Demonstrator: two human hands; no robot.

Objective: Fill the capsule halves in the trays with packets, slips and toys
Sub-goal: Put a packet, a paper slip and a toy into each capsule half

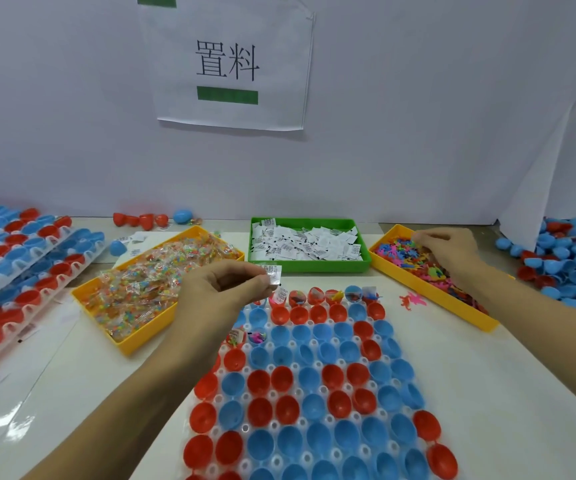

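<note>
meanwhile left hand (222, 284) pinches a slip (273, 274) over the tray's far edge (317, 299); right hand (447, 245) grips toys (414, 237).

- The left hand (224, 285) pinches a white printed slip (273, 274) over the far row of the clear capsule tray (317, 389) at the table's near edge.
- The right hand (447, 249) reaches into the yellow toy tray (428, 289) at the right, fingers curled among small plastic toys (404, 252), possibly pinching one.
- A green slip tray (309, 265) sits at the far middle, a yellow packet tray (124, 341) to its left.
- A pink toy (412, 300) lies loose on the table (487, 393).
</note>
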